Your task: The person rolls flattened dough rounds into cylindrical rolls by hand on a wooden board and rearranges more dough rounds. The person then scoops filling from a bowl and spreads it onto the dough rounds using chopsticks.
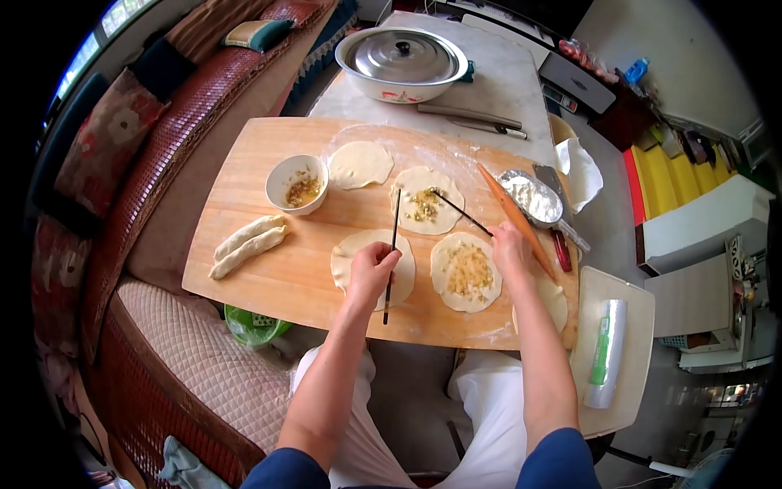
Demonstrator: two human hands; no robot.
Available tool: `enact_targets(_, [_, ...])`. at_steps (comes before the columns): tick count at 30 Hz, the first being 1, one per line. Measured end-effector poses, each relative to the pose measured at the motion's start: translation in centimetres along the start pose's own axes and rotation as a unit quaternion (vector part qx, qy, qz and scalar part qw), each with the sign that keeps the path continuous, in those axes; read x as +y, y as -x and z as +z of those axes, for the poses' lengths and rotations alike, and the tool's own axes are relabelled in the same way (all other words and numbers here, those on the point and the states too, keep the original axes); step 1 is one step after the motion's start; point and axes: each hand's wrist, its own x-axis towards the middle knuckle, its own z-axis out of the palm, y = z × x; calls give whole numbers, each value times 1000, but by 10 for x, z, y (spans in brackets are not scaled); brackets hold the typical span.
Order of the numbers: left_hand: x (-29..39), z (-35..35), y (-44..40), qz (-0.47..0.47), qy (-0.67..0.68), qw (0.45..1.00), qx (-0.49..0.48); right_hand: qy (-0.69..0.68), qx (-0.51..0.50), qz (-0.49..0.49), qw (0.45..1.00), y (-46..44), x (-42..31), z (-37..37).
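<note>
My left hand point(372, 267) is closed round a dark chopstick point(397, 213) that stands nearly upright over a plain dough round point(346, 248). In my right hand point(511, 247) is a second chopstick point(463, 213), its tip on the chopped filling point(425, 204) of the upper dough round point(405, 183). Just left of that hand lies another dough round point(440, 297) spread with yellowish filling. One more plain round point(361, 163) sits at the back, and part of another point(552, 303) shows beneath my right forearm. A white bowl point(281, 194) holds some of the filling mix.
Two rolled dough pieces point(248, 244) lie on the left of the wooden board point(244, 155). A rolling pin point(521, 224) and a scoop of flour point(533, 198) are at its right. Behind are a lidded basin point(399, 90) and a knife point(481, 125); a film roll point(605, 354) lies at right.
</note>
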Motion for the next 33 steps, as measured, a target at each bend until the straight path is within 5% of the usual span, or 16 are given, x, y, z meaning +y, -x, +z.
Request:
enact_targets(15, [-6,0,-3,-10,13,1000,-1,-26,-35,26,999,6,-13,-19])
enact_targets(18, [-3,-1,-2,-14,17,1000,0,-45,-11,-49,998,18,-11,-15])
enact_targets(33, [-6,-2,-4,-14,23,1000,5,-43,32,12,999,-21,-20,-2])
